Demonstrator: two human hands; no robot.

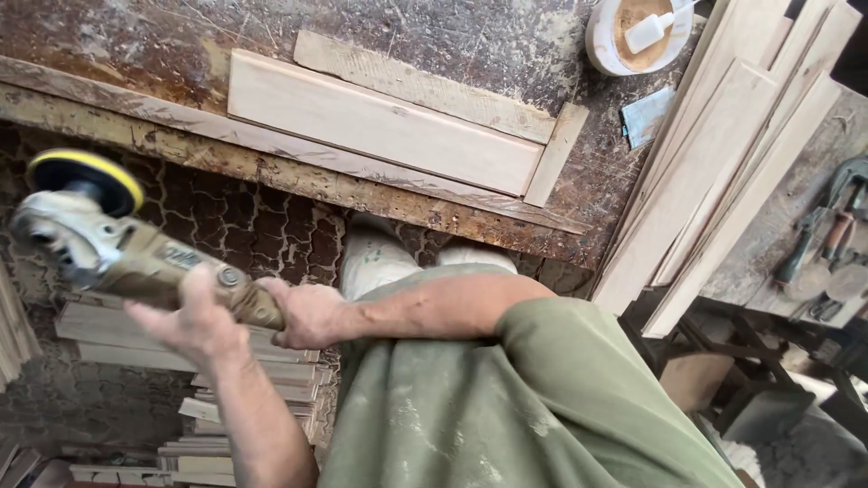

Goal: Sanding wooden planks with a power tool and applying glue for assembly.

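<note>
I hold a dusty angle sander (108, 248) out to my left, below the edge of the workbench (298, 176). Its round yellow-rimmed pad (86, 179) is tilted up and away from me, touching nothing. My left hand (192, 321) wraps the tool's body from below. My right hand (312, 312) reaches across my green shirt and grips the rear handle. A pale sanded board (380, 131) lies flat on the bench beside a rougher plank (425, 89).
A white tub of glue (604, 41) with a spatula in it stands at the bench's far right. Long pale boards (723, 172) lean at the right. Hand tools (818, 244) lie on a side table. Stacked wood strips (244, 398) lie on the cracked floor.
</note>
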